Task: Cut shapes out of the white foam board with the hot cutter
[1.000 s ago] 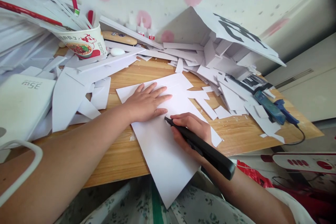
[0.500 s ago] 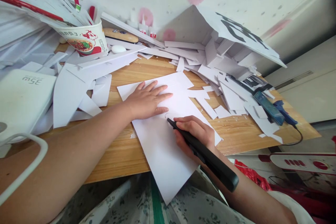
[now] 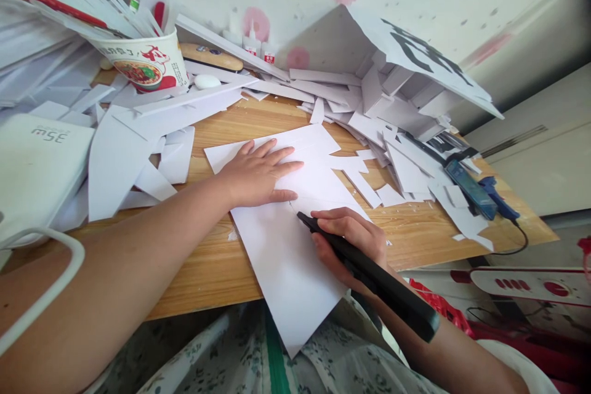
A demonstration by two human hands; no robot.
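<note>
A white foam board sheet (image 3: 286, 258) lies on the wooden table, and its near corner hangs past the front edge. My left hand (image 3: 258, 175) is spread flat on it, fingers apart, pressing on its upper left part. In my right hand (image 3: 353, 240) is a black utility knife (image 3: 383, 286), its handle slanting back over my wrist. The knife's tip is at the board, a little below and right of my left thumb. Between thumb and tip a short thin curved line shows on the sheet. The blade itself is too small to make out.
White offcuts (image 3: 401, 160) are heaped along the back and right of the table (image 3: 207, 283). At left stand a paper noodle cup (image 3: 152, 64) with tools and a white power bank (image 3: 41, 148) with a cable. A blue glue gun (image 3: 496, 194) lies at right, near small glue bottles' wall.
My right hand has drawn the knife slightly right and down, away from my left thumb. My left hand stays flat on the board. The view has shifted slightly.
</note>
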